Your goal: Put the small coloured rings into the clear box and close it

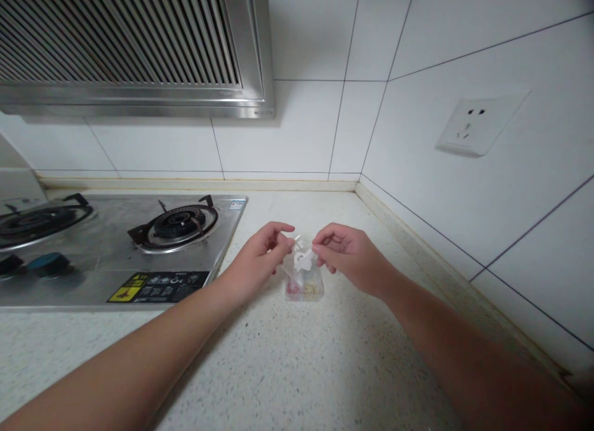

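Note:
My right hand (344, 252) is closed, thumb and fingertips pinching the edge of a small flat white piece (304, 261) with a wavy outline and a dark mark near its middle. My left hand (265, 250) is closed at the thumb and fingers beside that piece, its index finger stretched out above. Something thin and pale shows at its fingertips, too small to name. Below both hands, a small clear plastic box (304, 290) rests on the counter, with tiny reddish things in its left part and yellowish ones in its right. The white piece and hands partly hide the box's far side.
A pale speckled counter (297, 369) spreads under my arms. To the left sits a steel gas stove (223, 233) with a black burner (180, 223) and a knob (49, 265). Overhead is a range hood (260, 53). A wall socket (477, 124) is on the right tiled wall.

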A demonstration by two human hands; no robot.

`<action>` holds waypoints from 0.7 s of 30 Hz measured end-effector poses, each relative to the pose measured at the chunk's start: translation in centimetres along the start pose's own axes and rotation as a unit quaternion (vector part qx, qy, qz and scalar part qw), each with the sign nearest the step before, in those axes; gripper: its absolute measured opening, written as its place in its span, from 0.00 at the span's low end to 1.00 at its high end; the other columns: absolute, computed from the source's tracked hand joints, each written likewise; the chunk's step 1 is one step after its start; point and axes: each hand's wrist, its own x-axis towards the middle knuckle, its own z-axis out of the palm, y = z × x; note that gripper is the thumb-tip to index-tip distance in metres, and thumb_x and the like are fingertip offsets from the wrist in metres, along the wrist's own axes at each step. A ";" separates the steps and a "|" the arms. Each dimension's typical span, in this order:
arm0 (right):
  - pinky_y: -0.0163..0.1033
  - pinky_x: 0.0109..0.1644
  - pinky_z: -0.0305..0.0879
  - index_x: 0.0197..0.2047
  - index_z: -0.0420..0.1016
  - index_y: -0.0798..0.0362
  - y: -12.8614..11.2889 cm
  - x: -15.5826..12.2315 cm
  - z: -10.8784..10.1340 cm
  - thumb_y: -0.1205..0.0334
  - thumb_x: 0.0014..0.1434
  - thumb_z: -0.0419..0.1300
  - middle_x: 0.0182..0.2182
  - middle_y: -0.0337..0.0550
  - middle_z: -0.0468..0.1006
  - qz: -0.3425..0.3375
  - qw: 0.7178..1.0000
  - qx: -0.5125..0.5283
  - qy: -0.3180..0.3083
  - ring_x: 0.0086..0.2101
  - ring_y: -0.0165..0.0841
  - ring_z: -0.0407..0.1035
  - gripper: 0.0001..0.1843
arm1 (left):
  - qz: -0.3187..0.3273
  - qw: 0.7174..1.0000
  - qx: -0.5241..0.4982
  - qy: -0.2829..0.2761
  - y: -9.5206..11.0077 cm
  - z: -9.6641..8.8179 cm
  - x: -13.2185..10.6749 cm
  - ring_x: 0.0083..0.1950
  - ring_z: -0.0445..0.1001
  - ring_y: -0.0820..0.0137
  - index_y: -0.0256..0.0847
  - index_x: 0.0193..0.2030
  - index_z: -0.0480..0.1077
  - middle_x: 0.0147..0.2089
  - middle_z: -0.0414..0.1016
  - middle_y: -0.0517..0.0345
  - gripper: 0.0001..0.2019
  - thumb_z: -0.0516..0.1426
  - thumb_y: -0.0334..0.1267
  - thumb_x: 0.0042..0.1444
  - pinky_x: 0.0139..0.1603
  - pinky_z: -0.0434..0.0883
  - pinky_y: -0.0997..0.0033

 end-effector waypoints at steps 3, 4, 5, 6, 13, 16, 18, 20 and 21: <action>0.36 0.24 0.70 0.41 0.69 0.53 0.1 0.1 0.2 0.57 0.58 0.66 0.29 0.37 0.75 0.025 0.998 0.032 0.040 0.24 0.31 0.73 0.13 | 0.022 0.999 0.027 0.015 -0.1 -0.5 0.1 0.37 0.69 0.70 0.42 0.56 0.65 0.41 0.69 0.58 0.20 0.62 0.48 0.62 0.29 0.66 0.76; 0.37 0.25 0.73 0.43 0.67 0.52 0.0 0.1 0.3 0.57 0.57 0.66 0.30 0.36 0.74 0.032 0.997 0.050 0.051 0.25 0.32 0.75 0.14 | 0.032 0.998 0.046 0.009 0.0 -0.7 0.1 0.39 0.69 0.69 0.43 0.57 0.64 0.44 0.69 0.56 0.23 0.64 0.47 0.60 0.31 0.67 0.75; 0.38 0.26 0.75 0.45 0.65 0.51 0.0 0.1 0.4 0.58 0.57 0.66 0.30 0.35 0.73 0.041 0.995 0.069 0.057 0.25 0.33 0.75 0.16 | 0.043 0.997 0.067 -0.004 0.0 -0.8 0.0 0.41 0.70 0.69 0.43 0.59 0.63 0.47 0.69 0.55 0.26 0.66 0.45 0.57 0.32 0.68 0.75; 0.40 0.28 0.76 0.47 0.63 0.50 -0.1 0.1 0.4 0.59 0.57 0.65 0.30 0.34 0.72 0.049 0.993 0.086 0.057 0.26 0.33 0.76 0.18 | 0.054 0.994 0.088 -0.019 0.0 -0.9 0.0 0.43 0.70 0.68 0.43 0.61 0.61 0.50 0.68 0.54 0.31 0.68 0.43 0.54 0.32 0.69 0.74; 0.42 0.33 0.78 0.56 0.63 0.50 0.3 0.0 0.2 0.62 0.59 0.61 0.32 0.35 0.70 0.095 0.993 0.068 -0.015 0.27 0.31 0.75 0.23 | 0.060 0.979 0.184 -0.067 0.0 -1.7 -0.1 0.48 0.71 0.63 0.44 0.66 0.59 0.56 0.69 0.48 0.37 0.69 0.41 0.52 0.34 0.72 0.70; 0.39 0.31 0.74 0.56 0.66 0.51 0.9 -0.1 -0.4 0.58 0.59 0.64 0.35 0.38 0.70 0.073 0.996 -0.010 -0.060 0.28 0.30 0.73 0.23 | 0.037 0.970 0.222 -0.097 0.5 -2.2 -0.2 0.47 0.72 0.61 0.41 0.61 0.64 0.52 0.71 0.49 0.37 0.72 0.46 0.46 0.37 0.70 0.68; 0.39 0.33 0.72 0.55 0.68 0.51 1.1 -0.2 -0.8 0.55 0.56 0.68 0.36 0.39 0.71 0.043 0.992 -0.075 -0.094 0.31 0.31 0.71 0.26 | 0.025 0.960 0.253 -0.117 1.1 -2.5 -0.3 0.45 0.72 0.60 0.41 0.57 0.66 0.49 0.72 0.50 0.38 0.73 0.52 0.42 0.37 0.69 0.67; 0.41 0.39 0.71 0.55 0.69 0.52 0.8 -0.4 -1.3 0.52 0.52 0.72 0.38 0.42 0.73 0.021 0.983 -0.138 -0.122 0.36 0.34 0.71 0.31 | 0.020 0.949 0.286 -0.131 1.6 -2.6 -0.4 0.43 0.72 0.60 0.42 0.55 0.68 0.47 0.73 0.51 0.38 0.72 0.56 0.41 0.37 0.67 0.66; 0.43 0.42 0.70 0.55 0.69 0.52 0.6 -0.4 -1.4 0.51 0.49 0.74 0.40 0.43 0.74 0.015 0.977 -0.166 -0.132 0.39 0.36 0.71 0.34 | 0.019 0.944 0.299 -0.136 1.8 -2.6 -0.5 0.42 0.72 0.60 0.42 0.54 0.68 0.47 0.73 0.52 0.37 0.72 0.58 0.41 0.38 0.66 0.65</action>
